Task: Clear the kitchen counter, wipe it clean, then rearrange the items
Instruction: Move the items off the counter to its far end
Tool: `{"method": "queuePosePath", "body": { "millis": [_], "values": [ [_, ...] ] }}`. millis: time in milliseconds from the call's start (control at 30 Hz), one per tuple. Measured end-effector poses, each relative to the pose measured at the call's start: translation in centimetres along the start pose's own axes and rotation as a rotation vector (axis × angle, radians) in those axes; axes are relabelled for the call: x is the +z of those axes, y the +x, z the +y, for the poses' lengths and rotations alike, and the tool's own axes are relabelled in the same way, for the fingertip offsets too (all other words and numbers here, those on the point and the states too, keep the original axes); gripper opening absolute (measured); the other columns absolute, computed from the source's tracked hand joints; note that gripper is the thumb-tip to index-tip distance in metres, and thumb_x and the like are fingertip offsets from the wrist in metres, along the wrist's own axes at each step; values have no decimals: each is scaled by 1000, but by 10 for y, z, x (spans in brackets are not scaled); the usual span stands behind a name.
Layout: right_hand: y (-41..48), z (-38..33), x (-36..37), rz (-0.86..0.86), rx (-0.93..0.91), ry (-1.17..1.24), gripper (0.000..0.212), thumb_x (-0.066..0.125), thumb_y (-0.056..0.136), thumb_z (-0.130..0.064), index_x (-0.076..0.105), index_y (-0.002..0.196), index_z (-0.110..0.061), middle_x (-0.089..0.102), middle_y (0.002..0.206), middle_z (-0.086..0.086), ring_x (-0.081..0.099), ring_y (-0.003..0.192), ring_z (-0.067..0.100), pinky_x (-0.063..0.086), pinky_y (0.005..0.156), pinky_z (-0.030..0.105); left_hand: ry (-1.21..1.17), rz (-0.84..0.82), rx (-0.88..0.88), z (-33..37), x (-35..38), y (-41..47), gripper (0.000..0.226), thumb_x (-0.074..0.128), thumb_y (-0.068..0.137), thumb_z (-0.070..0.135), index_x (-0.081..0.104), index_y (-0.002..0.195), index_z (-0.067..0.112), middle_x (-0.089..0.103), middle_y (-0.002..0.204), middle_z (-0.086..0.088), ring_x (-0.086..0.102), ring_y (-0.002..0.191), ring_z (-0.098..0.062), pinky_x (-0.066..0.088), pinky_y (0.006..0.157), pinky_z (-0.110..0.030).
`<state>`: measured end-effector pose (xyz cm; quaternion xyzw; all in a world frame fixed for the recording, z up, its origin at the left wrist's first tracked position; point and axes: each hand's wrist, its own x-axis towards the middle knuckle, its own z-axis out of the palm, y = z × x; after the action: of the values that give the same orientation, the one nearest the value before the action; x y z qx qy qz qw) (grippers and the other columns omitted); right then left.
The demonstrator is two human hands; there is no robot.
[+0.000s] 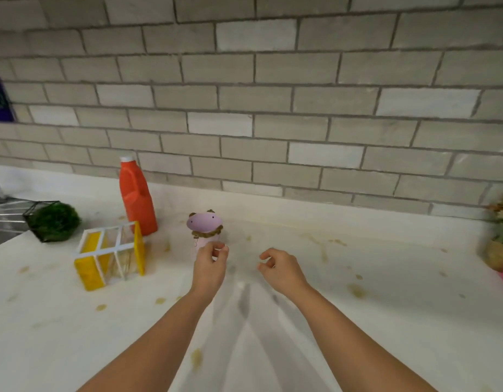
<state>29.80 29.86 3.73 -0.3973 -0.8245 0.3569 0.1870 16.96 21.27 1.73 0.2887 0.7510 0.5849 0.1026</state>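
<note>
Kitchen counter (358, 321), white and dotted with brownish stains, runs below a grey brick-tile wall (273, 94). At its back stands an orange bottle (137, 196) with a white cap on. Beside it a white-framed box (111, 253) with yellow and clear panes sits tilted; what it holds is unclear. Further left, a black wire holder (46, 219) contains a green moss ball (56, 222). A small pink pot with a face (204, 224) stands mid-counter. The left hand (209, 267) is curled just in front of the pot's base; whether it grips the pot cannot be told. The right hand (278, 268) hovers nearby, loosely curled and holding nothing. Flowers (502, 236) sit at the right edge.
</note>
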Motion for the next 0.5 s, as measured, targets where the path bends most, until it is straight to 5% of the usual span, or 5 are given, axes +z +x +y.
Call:
{"method": "queuePosePath", "body": {
  "millis": [200,500],
  "values": [
    [33,-29,35,-91,27,118,44,52,93,-31,50,133,-13,60,119,7,54,116,22,39,94,22,-45,97,-76,-21,-32,29,23,46,95,19,55,110,4,53,102,-9,51,92,-23,37,75,-27],
    [82,-64,80,-86,155,278,57,37,98,-39,26,147,-12,34,151,7,33,138,21,28,106,25,-79,132,-212,-43,-55,90,34,39,93,9,48,124,2,50,127,-17,48,115,-31,38,92,-32]
  ]
}}
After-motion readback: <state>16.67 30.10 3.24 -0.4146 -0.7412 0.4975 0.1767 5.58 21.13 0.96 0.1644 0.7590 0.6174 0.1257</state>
